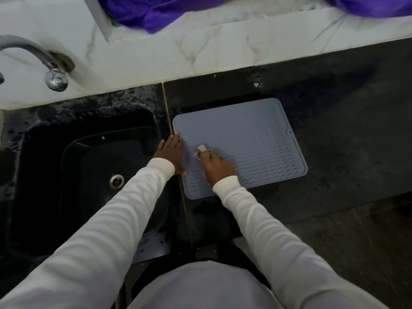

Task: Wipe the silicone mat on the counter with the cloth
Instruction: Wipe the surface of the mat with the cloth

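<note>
Hands work over a grey silicone mat (245,141) lying flat on a dark stone counter (345,152), seen from the head camera looking down. The mat, ribbed with wavy lines and edged by a raised rim, sits just to the right of the counter's seam, beside a black sink (84,175).

The left hand (170,156) lies flat with fingers straight, pressing on the mat's left edge, its palm partly over the seam between mat and sink. The right hand (217,167) rests on the mat's near-left area, fingers curled around a small pale cloth (200,151) that shows only as a crumpled bit past the fingertips; the cloth touches the mat surface. Motion blur softens the fingers there, so the exact grip is hard to read. Both arms wear long white sleeves (267,219).

Left of the mat, the sink holds a round metal drain (116,180) near its middle, and water drops speckle the counter at its far rim. A chrome tap (53,74) curves out from the white marble-patterned wall (178,52) behind the sink. Beyond the mat, on the ledge above that wall, lies purple fabric (167,12), its top cut off by the frame.
</note>
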Motion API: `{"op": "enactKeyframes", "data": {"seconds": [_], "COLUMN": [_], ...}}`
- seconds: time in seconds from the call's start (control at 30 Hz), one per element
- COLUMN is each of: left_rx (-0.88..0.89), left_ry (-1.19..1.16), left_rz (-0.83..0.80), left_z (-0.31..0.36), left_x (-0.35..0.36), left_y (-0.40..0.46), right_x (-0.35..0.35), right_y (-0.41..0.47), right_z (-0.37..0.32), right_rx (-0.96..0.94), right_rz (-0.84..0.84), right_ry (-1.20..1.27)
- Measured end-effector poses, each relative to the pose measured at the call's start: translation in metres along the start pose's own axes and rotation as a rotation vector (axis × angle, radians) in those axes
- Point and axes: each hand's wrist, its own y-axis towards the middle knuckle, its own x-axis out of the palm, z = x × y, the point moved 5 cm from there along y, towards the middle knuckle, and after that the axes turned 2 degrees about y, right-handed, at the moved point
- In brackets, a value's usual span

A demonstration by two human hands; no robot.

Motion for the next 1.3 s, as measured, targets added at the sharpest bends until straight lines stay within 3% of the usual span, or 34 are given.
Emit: {"op": "enactKeyframes", "data": {"seconds": [0.37,0.63,0.8,0.9,1.0,1.07,1.17,1.3], "left_rx": [0.040,0.042,0.031,0.031,0.031,0.031,0.015,0.005], "left_ry": [-0.037,-0.021,-0.002,0.006,0.030,0.068,0.065,0.031], "left_rz": [0.020,0.018,0.004,-0.008,-0.023,-0.022,-0.008,-0.010], "left_z": [-0.006,-0.006,-0.003,-0.002,-0.002,-0.002,0.000,-0.003], "left_x": [0.004,0.003,0.000,0.000,0.002,0.003,0.005,0.005], "left_y": [0.001,0.003,0.003,0.003,0.002,0.000,-0.002,-0.001], "right_x": [-0.024,-0.046,-0.051,-0.030,-0.020,-0.009,0.005,0.003], "right_y": [-0.022,-0.033,-0.022,-0.010,0.002,0.007,0.009,0.011], "right_z": [0.178,0.252,0.200,0.119,0.019,-0.032,-0.051,-0.037], "right_rx": [0.325,0.481,0.432,0.239,0.057,0.006,0.063,-0.015], "right_rz": [-0.121,0.006,0.140,0.091,0.148,0.081,-0.054,-0.060], "right_ry": [0.010,-0.046,0.081,0.143,0.216,0.233,0.228,0.089]}}
